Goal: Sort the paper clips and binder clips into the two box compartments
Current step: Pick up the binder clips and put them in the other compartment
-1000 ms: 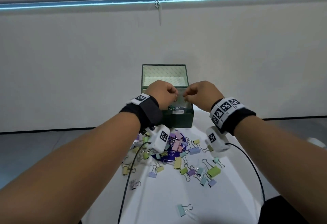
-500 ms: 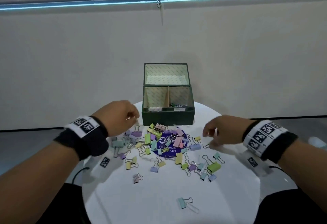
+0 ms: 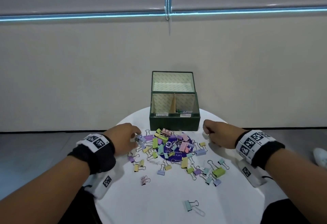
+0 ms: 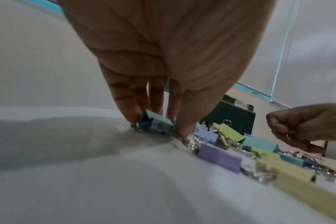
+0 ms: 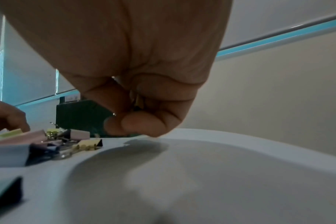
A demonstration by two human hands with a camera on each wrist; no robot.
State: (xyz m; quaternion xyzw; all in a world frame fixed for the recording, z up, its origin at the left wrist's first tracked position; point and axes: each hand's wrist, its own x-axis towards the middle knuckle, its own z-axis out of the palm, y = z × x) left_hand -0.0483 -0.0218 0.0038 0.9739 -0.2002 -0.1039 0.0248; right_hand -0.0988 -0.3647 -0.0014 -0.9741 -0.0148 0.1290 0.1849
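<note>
A dark green box stands at the table's far side with its lid upright. A divider splits it in two, and a few paper clips lie in the right compartment. Pastel binder clips are heaped in front of it. My left hand is down at the heap's left edge; thumb and fingers pinch a teal binder clip that lies on the table. My right hand hovers low right of the heap, fingers curled around a thin wire paper clip.
The round white table ends close on all sides. A purple disc lies under the heap. Stray clips sit nearer me: a pink one, and a teal one with a paper clip beside it.
Both hands have left the box top and dropped to the table. The left went to the heap's left edge and took a clip, the right to its right side.
</note>
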